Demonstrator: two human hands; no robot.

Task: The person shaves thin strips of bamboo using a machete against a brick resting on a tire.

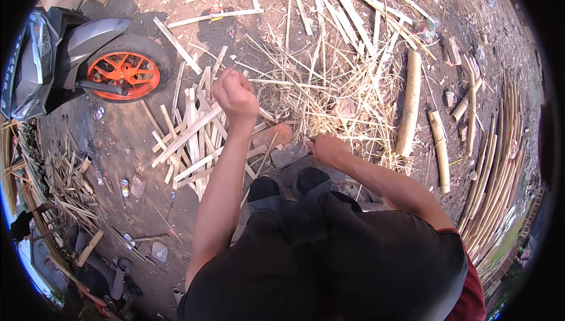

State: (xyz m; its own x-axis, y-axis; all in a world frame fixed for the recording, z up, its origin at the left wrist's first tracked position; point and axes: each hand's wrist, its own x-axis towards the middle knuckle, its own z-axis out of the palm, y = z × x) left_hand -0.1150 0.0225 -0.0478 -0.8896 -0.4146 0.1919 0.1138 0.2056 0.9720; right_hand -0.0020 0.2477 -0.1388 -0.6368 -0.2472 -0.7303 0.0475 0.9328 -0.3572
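Observation:
My left hand [236,96] is closed in a fist above the pile of split bamboo strips [194,130]. A thin bamboo strip [282,82] runs rightward from beside the fist; whether the fingers hold it I cannot tell. Lower and to the right, my right hand [331,151] is closed too, close to the near edge of a heap of bamboo shavings [347,106]. A small dark bit shows at its fingers, too little to name. Between the hands lie a reddish brick [274,135] and a grey block [289,155], just beyond my feet.
A motorbike with an orange-rimmed wheel [123,76] stands at the left. Thick bamboo lengths [408,103] lie right of the shavings, and long bamboo poles [497,162] at the far right. A can [125,188] and a heap of sticks [70,185] are at the lower left.

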